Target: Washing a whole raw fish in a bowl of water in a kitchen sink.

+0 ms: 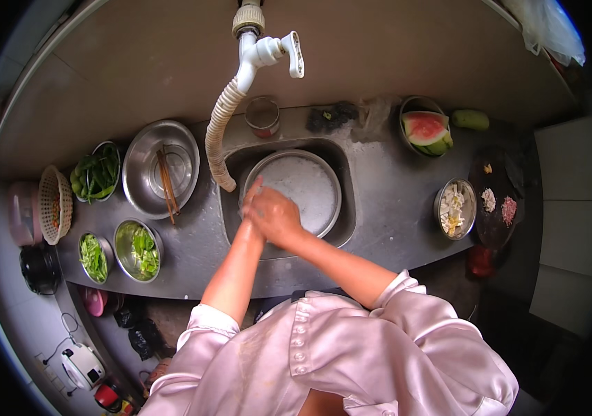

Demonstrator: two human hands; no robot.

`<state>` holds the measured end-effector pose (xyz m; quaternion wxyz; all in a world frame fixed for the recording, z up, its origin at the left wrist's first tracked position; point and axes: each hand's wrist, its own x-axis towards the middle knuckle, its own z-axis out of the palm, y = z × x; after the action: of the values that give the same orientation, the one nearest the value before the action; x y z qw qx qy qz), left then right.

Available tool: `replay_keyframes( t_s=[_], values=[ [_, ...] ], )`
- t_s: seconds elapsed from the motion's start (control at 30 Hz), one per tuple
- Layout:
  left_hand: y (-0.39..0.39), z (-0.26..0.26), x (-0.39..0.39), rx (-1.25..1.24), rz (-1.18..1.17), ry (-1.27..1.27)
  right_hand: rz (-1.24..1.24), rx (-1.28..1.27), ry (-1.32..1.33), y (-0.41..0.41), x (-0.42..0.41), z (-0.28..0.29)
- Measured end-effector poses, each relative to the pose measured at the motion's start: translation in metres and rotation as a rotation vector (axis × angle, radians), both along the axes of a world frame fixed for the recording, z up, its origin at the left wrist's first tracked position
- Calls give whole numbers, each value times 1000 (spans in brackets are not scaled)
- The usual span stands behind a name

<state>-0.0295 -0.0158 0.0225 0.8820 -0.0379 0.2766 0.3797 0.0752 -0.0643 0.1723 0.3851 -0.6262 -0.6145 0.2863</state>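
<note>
My right hand (279, 214) lies across my left hand (251, 200) near the wrist, and the two are pressed together. Both look wet. They are over the left side of a round metal basin (317, 192) that sits in the steel sink (348, 223). The basin seems to have a little cloudy water in it. Right beside my left hand hangs the end of a ribbed hose (219, 140), joined to a white plastic tap (262, 54). No stream of water shows at its mouth. My left fingers are largely covered by the right hand.
Left on the counter are a steel bowl (135, 171) with chopsticks (166, 182), bowls of cut greens (145, 255), green peppers (101, 171) and a woven basket (46, 208). To the right stand watermelon (426, 130), a bowl of white pieces (452, 203) and a chopping board (491, 223) with minced food.
</note>
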Motion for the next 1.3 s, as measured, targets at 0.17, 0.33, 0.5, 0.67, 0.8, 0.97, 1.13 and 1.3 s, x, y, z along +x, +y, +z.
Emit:
replay_keyframes(
  t_s=[0.17,0.33,0.5,0.67,0.8,0.97,1.13,1.3],
  values=[
    [-11,52,64,-152,102,194,-327,-347,-80,50,45,-29],
    [-18,49,42,-88,-243,647,-220,-97,-76,20,24,-23],
    [-28,-43,27,-242,308,-788,-44,-257,-23,7,-1,-15],
    [-27,44,75,-172,-61,491,-289,-290,-252,41,45,-54],
    [-28,23,31,-87,-175,561,-215,-365,-113,17,5,-15],
    [-26,15,27,126,-115,58,-292,-199,-47,14,-5,-25],
    [-16,90,74,-68,-248,572,-312,-307,-90,46,81,-107],
    [5,108,29,-122,-104,340,-9,-776,12,45,105,-60]
  ],
)
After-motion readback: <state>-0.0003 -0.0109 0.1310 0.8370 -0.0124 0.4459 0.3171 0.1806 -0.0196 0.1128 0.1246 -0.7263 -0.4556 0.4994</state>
